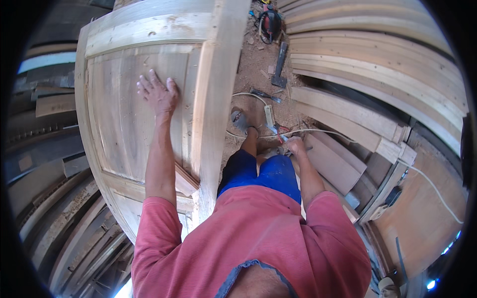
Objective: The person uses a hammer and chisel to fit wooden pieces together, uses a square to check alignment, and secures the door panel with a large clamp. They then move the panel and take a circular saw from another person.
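Observation:
My left hand (160,95) lies flat with fingers spread on the inset panel of a pale wooden door (124,124), which stands on edge to my left. A short brown strip of wood (186,180) rests against the door near my left forearm. My right hand (296,145) is down beside my right knee, its fingers closed. Just beyond it is a small red and light-blue item (280,133); whether the hand grips it is hard to tell. A white power strip (269,115) with a pale cord lies on the ground near my feet.
A dark hammer-like tool (280,67), a smaller dark tool (266,95) and a red and black power tool (270,25) lie on the sawdust-covered ground ahead. Stacked boards (367,54) line the right; more timber (54,198) fills the left. A cord (323,130) crosses near my right hand.

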### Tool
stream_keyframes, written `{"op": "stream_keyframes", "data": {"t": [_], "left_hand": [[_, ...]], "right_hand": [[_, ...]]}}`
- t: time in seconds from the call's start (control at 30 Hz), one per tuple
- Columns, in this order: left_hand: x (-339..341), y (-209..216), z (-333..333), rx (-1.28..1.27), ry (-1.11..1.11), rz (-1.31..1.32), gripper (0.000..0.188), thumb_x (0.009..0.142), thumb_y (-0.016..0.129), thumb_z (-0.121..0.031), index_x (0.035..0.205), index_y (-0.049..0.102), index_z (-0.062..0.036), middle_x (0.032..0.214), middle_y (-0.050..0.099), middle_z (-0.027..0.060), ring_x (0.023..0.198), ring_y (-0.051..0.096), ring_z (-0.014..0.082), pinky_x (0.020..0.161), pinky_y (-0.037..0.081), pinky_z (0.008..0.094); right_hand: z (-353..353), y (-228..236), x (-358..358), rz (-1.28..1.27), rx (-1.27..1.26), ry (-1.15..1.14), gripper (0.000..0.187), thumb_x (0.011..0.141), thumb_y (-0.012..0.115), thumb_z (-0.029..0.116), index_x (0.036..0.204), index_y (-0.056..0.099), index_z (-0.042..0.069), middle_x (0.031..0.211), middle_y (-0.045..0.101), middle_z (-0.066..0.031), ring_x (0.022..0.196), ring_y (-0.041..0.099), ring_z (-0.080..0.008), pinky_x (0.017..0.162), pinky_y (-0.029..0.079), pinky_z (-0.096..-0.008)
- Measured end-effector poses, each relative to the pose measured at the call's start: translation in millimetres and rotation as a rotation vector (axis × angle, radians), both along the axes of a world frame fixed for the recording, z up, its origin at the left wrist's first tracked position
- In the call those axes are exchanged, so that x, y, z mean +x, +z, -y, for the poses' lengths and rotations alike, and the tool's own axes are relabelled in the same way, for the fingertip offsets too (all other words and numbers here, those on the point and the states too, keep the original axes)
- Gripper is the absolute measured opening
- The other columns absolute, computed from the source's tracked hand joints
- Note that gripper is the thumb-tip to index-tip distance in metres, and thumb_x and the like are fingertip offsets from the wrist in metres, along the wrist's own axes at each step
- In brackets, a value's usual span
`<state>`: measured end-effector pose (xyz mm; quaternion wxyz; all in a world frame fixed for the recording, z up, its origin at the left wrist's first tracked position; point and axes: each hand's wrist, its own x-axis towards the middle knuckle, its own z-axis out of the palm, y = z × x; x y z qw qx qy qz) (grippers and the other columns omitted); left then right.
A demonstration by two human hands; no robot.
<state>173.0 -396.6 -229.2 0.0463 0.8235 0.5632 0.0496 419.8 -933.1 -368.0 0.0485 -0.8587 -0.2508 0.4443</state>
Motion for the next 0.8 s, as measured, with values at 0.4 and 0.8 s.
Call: {"op": "stream_keyframes", "data": {"t": [0.4, 0.8], "left_hand": [[-31, -15, -29, 0.004, -0.183, 0.043, 0.064, 0.106, 0.036, -0.041, 0.153, 0.033, 0.0016, 0.157, 0.033, 0.0257, 0.148, 0.026, 0.0391, 0.123, 0.017, 0.0464], [43, -104, 113, -0.424, -0.078, 0.297, 0.061, 0.107, 0.034, -0.04, 0.152, 0.035, 0.0012, 0.152, 0.042, 0.0215, 0.14, 0.041, 0.033, 0.118, 0.032, 0.044]], "right_hand": [[83, -174, -46, -0.191, 0.093, -0.096, 0.033, 0.086, 0.066, 0.027, 0.107, 0.069, 0.001, 0.11, 0.068, -0.0238, 0.097, 0.067, -0.0383, 0.086, 0.051, -0.0444], [60, -355, -48, -0.18, -0.347, 0.095, 0.075, 0.089, 0.064, 0.027, 0.154, 0.032, 0.007, 0.141, 0.049, -0.0243, 0.127, 0.053, -0.0421, 0.102, 0.046, -0.0528]]}}
